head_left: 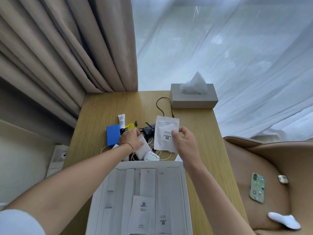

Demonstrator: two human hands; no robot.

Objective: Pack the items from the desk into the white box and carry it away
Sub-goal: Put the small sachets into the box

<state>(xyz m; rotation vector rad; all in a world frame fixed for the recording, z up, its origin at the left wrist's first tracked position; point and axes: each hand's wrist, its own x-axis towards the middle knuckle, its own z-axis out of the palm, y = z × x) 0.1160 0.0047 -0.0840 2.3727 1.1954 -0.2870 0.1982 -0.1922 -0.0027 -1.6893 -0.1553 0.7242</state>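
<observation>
The open white box (183, 184) sits at the near edge of the wooden desk (101, 106), with a white pouch (143, 212) and flat packets lying inside. My right hand (183, 141) holds a white printed pouch (165, 131) upright above the desk, pinched at its right edge. My left hand (131, 138) rests on a small white packet (142, 148) among tangled cables. Beside it lie a blue box (112, 135), a white tube (122, 121), a yellow label (129, 127), a black adapter (148, 130) and a white charger (151, 156).
A grey tissue box (194, 99) stands at the desk's far right corner, with a black cord (160, 106) looping in front of it. Beige curtains hang at left, sheer white ones behind. A tan chair (271, 167) at right carries a phone (257, 187), earbud case and white object.
</observation>
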